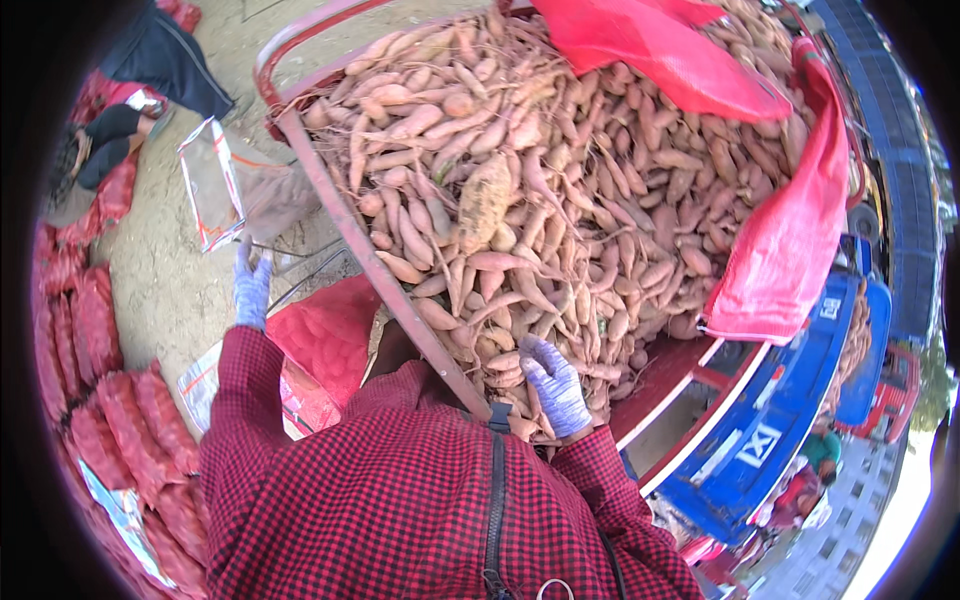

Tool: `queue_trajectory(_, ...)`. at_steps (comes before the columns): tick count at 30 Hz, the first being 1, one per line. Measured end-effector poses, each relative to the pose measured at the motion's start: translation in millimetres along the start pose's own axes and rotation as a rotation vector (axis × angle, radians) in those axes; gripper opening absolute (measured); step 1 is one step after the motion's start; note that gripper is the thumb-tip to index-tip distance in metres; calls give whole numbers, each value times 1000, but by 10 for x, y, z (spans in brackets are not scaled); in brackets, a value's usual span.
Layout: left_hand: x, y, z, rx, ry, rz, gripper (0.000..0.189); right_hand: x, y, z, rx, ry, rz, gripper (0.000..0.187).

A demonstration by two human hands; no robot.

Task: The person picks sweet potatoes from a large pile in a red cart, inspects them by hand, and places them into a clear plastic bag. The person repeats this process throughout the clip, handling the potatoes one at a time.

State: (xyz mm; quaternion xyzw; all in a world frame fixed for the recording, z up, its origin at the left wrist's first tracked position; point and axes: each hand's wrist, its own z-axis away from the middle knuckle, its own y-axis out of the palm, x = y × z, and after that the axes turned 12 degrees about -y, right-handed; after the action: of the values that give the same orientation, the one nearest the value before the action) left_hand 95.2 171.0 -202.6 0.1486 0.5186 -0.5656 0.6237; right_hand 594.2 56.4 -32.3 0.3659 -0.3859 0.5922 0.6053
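A large heap of sweet potatoes [525,225] fills a red metal cart bed in front of me. My left hand [252,289], in a pale knitted glove, is outside the cart with fingers apart, just below an open clear bag [262,184] with a stiff white-and-orange rim. My right hand [553,382], gloved the same way, is over the near edge of the heap, fingers apart, with nothing seen in it. A big rough, soil-covered tuber [484,199] lies on the heap. Beside my left forearm stands a red mesh sack [326,337] with roots inside.
The cart's metal rail [375,262] runs close to my body. Red sacks [727,75] [787,217] drape over the heap. Filled red mesh sacks [142,427] line the left side. A person in dark clothing [161,60] is at upper left. A blue truck bed [757,427] stands at right.
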Motion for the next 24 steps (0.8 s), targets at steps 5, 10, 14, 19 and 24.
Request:
queue_trajectory(5,-147,643,1179,222,-30,75,62,-207,-640,-32,-184,-94,205,44)
queue_trajectory(10,-303,822,1872,356,-134,80,63,3,-972,-937,-243,-341,472,54)
queue_trajectory(14,-496,926,2222,471,-120,75,63,82,-666,-1273,21,-301,1201,70)
queue_trajectory(19,-699,965,2426,553,-136,77,61,-336,-709,-899,54,-233,1131,45)
queue_trajectory(24,-674,1029,2323,603,-100,9,56,-781,-1210,-212,-17,-495,1192,32)
